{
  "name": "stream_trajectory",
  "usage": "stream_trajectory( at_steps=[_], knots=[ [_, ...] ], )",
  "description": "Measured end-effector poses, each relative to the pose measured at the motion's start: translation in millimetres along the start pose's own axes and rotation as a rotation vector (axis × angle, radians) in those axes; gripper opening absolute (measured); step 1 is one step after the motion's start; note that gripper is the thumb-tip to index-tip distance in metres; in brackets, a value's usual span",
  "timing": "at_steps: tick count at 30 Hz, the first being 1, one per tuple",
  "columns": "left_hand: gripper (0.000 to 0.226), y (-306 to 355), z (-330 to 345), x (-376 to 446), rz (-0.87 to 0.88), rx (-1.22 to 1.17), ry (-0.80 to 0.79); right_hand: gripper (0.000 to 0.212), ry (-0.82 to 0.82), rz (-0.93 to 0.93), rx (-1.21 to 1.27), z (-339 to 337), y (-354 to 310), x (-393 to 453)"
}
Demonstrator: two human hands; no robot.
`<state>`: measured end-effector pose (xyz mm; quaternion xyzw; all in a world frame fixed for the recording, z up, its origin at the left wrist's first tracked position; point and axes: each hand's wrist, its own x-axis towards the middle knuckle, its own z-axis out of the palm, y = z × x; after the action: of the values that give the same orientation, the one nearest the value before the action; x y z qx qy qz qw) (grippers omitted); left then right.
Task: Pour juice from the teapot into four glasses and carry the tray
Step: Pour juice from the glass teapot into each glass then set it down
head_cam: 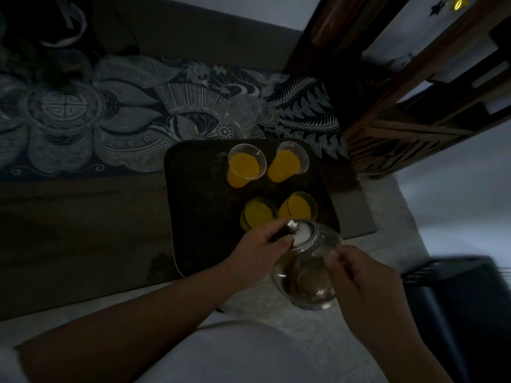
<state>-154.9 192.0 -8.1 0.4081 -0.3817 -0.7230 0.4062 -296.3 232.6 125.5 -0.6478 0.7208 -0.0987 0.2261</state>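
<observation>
We look down at a dark table with a tray of four filled glasses and a glass teapot held at its near edge.

The dark patterned tablecloth (pixel 116 117) fades into shadow at the left, and we cannot make out the dim things standing on it there. The dark rectangular tray (pixel 199 194) lies on the table; our arm and the pot cover its near corner. The clear round glass teapot (pixel 304 275) hangs over that corner; it looks empty, and we cannot find its spout. The left hand (pixel 260 250) pinches the silver knob of the lid. The right hand (pixel 362 283) has curled fingers at the pot's side, but the handle is hidden, so we cannot tell its grasp. The four clear glasses of orange juice (pixel 247 165) stand in two pairs; the pot's lid partly covers the near pair.
</observation>
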Motion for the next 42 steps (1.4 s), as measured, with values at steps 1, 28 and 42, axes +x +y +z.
stream_trajectory(
  at_steps=[1,28,42],
  knots=[
    [0.033,-1.2,0.3,0.9,0.003,0.032,0.006,0.025,0.006,0.017,0.026,2.2,3.8,-2.3],
    [0.080,-25.4,70.1,-30.8,0.158,1.081,0.311,0.016,-0.175,-0.241,0.553,32.8,157.9,4.5],
    [0.078,-31.7,81.3,-102.4,0.069,0.969,0.812,0.030,-0.649,-0.377,0.794,62.2,139.4,9.6]
  ],
)
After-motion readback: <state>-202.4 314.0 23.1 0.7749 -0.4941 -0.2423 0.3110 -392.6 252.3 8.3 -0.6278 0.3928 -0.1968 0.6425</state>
